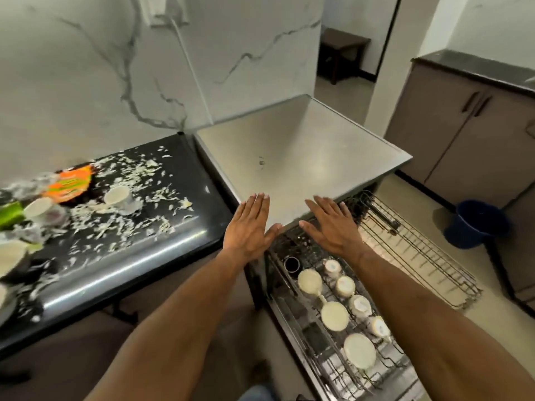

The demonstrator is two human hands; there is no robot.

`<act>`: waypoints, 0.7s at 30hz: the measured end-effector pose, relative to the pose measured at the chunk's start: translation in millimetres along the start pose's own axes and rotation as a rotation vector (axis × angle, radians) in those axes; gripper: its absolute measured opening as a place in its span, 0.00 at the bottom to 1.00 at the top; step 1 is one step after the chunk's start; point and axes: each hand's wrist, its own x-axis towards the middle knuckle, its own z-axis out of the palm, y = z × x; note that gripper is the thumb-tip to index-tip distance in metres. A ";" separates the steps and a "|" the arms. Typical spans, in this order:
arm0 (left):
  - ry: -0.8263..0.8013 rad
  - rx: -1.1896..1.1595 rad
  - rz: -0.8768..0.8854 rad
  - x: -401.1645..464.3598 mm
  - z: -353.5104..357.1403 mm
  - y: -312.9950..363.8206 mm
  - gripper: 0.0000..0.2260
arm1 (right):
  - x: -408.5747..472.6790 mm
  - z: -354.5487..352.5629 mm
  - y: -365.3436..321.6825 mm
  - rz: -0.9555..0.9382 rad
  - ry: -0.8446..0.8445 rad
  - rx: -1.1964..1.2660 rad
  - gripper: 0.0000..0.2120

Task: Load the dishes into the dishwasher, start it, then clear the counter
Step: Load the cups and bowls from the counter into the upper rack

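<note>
Loading step, part done. Dishwasher (301,157) open; lower rack (341,319) below its steel top holds white cups/plates, upper rack (417,250) bare. Left hand (249,230) & right hand (333,227) flat at front edge, fingers spread, holding nothing. Cup (120,198) + dishes left of dishwasher on littered counter (139,256). Next: fetch those.

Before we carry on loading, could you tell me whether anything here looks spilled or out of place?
Yes: pale shredded scraps are strewn across the black counter, around a white cup lying on its side. Nothing else stands out.
</note>
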 end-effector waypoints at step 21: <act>0.151 -0.053 -0.331 -104.5 -12.9 -246.1 0.36 | 101.2 68.2 -259.1 -0.303 -0.041 0.028 0.37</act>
